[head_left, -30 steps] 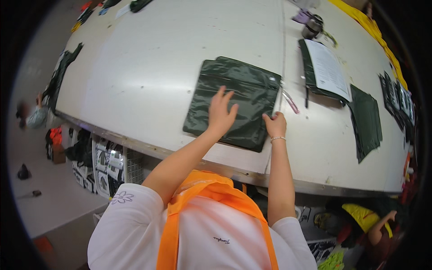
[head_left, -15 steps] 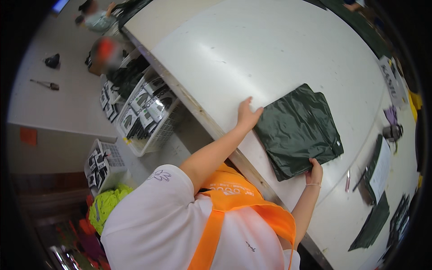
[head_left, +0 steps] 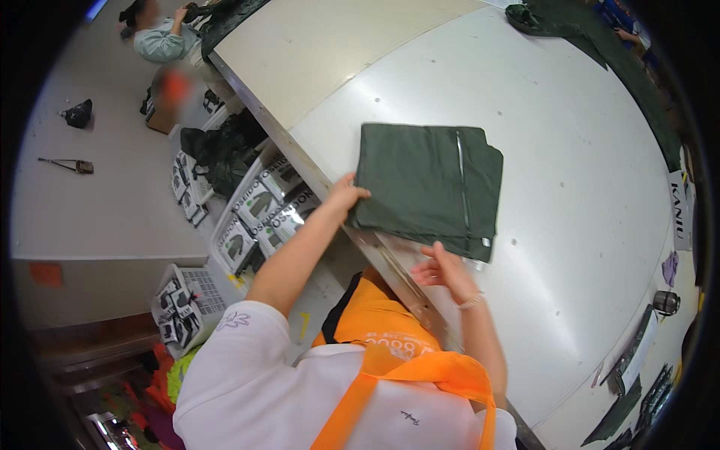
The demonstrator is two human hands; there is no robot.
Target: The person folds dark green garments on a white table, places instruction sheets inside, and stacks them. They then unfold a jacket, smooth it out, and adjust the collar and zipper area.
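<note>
Folded dark green garment [head_left: 412,180] lay flat on the white table [head_left: 570,142], close to its wooden edge [head_left: 405,281]. From my end I saw the left hand [head_left: 345,196] at the garment's left side, thumb over the fabric — whether the fingers pinched it beneath, I couldn't tell. The right hand [head_left: 448,274] was open, fingers loosely spread, by the near side; I couldn't make out contact. Nearly square, the garment showed no clear long axis — its shiny strip [head_left: 463,180] ran far to near, a pale tag [head_left: 486,242] at the near right corner.
</note>
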